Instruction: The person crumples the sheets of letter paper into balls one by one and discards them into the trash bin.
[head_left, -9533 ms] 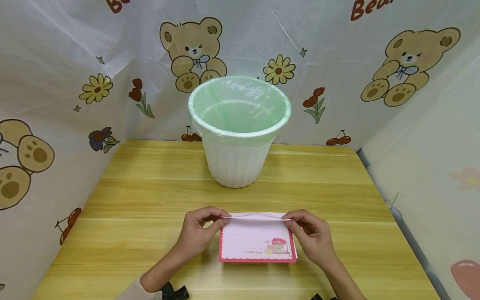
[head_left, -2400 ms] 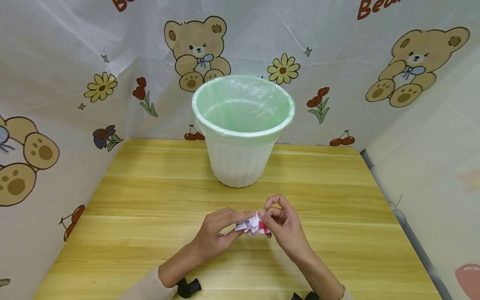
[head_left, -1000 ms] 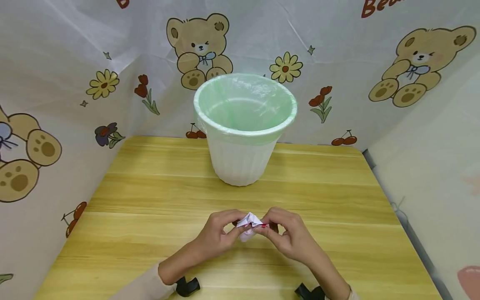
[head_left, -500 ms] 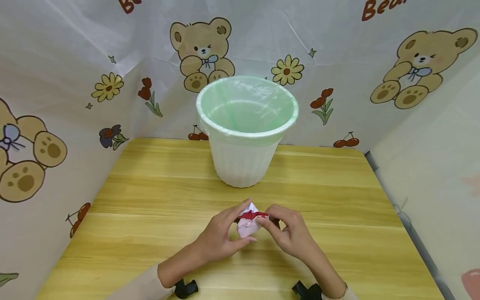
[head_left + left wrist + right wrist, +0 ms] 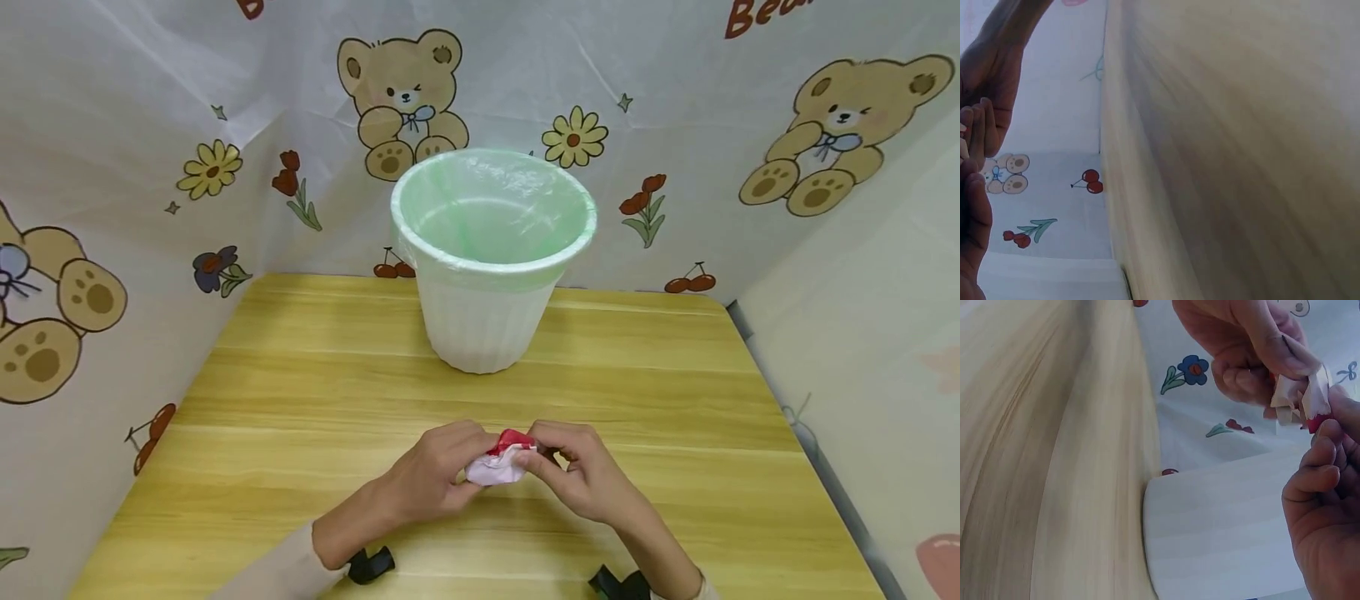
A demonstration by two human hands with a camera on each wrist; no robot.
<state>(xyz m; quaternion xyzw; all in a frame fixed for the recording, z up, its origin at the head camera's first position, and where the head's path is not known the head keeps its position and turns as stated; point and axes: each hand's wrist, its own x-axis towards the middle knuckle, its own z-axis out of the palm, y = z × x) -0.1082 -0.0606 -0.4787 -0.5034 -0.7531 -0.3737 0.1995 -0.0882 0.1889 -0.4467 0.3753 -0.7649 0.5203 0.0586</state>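
Note:
Both hands hold a crumpled piece of paper (image 5: 495, 472), white with a red border, above the front middle of the table. My left hand (image 5: 435, 471) grips its left side, thumb below and fingers over the top. From the right, my right hand (image 5: 581, 471) pinches the paper between thumb and curled fingers. The right wrist view shows the wadded paper (image 5: 1297, 397) between both hands, its folds uneven. Only a sliver of it appears at the edge of the left wrist view, where the fingers hide the rest.
A white ribbed bin (image 5: 480, 325) with a pale green plastic liner stands upright behind the hands. The wooden table (image 5: 300, 375) is bordered at the back and sides by a cloth (image 5: 502, 67) printed with bears and flowers.
The flat sheet held by its top corners has been crumpled into a small wad. Over the last half second, the left fingers have closed over it and its red part has turned upward.

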